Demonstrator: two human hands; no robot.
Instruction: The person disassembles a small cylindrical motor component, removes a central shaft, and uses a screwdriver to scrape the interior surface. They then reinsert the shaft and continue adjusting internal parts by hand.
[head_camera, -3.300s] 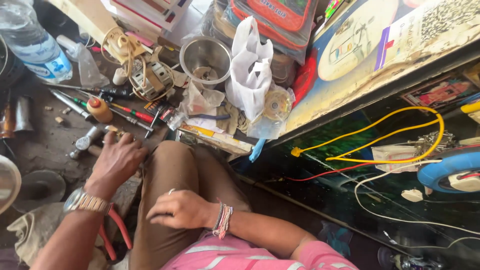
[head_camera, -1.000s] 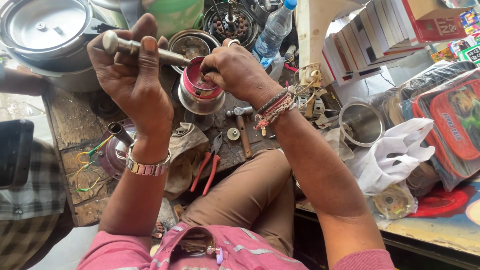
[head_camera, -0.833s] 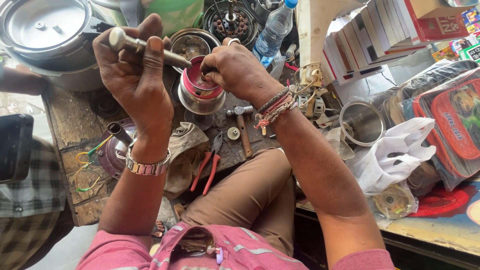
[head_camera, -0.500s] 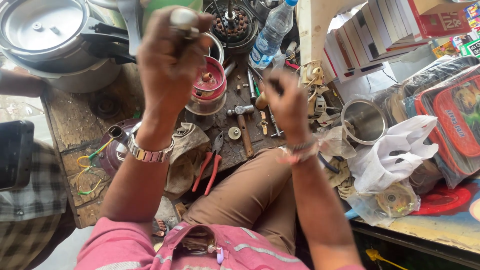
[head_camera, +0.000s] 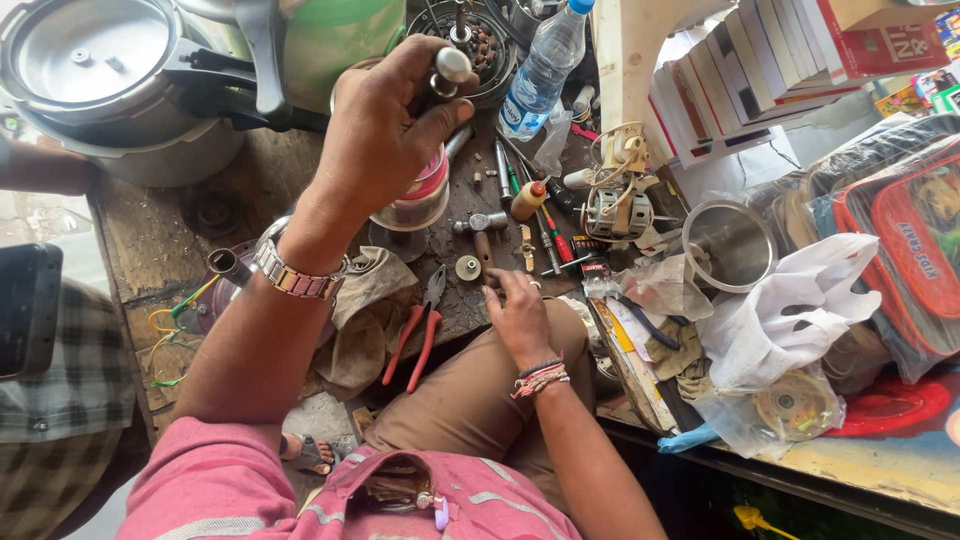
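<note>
A person seated at a cluttered wooden workbench grips a short metal rod with a rounded silver end in the left hand, fingers closed around it, raised above a pink-wound coil in a metal cup. The right hand rests low at the bench edge, fingers loosely curled; whether it pinches anything cannot be told. A small hammer, red-handled pliers and a round washer lie just beside it; a pressure cooker and plastic water bottle stand farther back. Judging by the layout, keeping the rod held firmly and steady over the coil while the free hand sorts small parts would serve best.
</note>
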